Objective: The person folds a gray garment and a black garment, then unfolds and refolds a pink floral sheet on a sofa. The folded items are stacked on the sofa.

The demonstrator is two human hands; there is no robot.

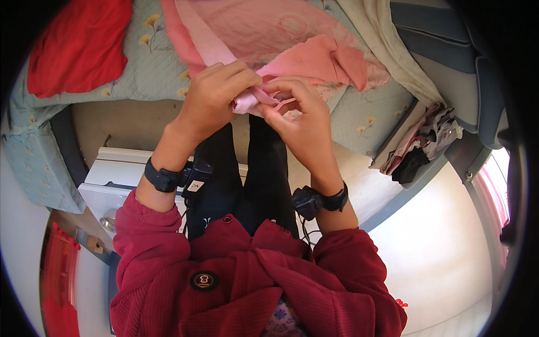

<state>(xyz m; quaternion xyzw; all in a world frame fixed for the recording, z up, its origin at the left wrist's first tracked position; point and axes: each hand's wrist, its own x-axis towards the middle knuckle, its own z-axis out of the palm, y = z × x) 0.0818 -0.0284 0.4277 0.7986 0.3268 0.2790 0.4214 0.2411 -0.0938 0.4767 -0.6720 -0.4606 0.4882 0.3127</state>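
A large piece of pink patterned fabric (269, 29) lies spread over a pale blue quilted cover, and its near edge rises into my hands. My left hand (219, 94) is closed around a bunched, folded edge of this fabric, thumb and fingers pressing on it. Beside it on the right, my right hand (301, 103) pinches a narrow pink strip (267, 97) between thumb and fingers. A salmon-coloured fold (324, 61) stretches away to the right behind my right hand. The parts of the cloth inside my left palm are hidden. Both wrists carry black strapped devices.
Red cloth (82, 46) lies on the quilted cover (147, 76) at the far left. Cream fabric (379, 46) hangs beside grey-blue upholstery (442, 63) at the right. Several crumpled garments (421, 139) sit below it. A white cabinet (122, 168) stands at my left.
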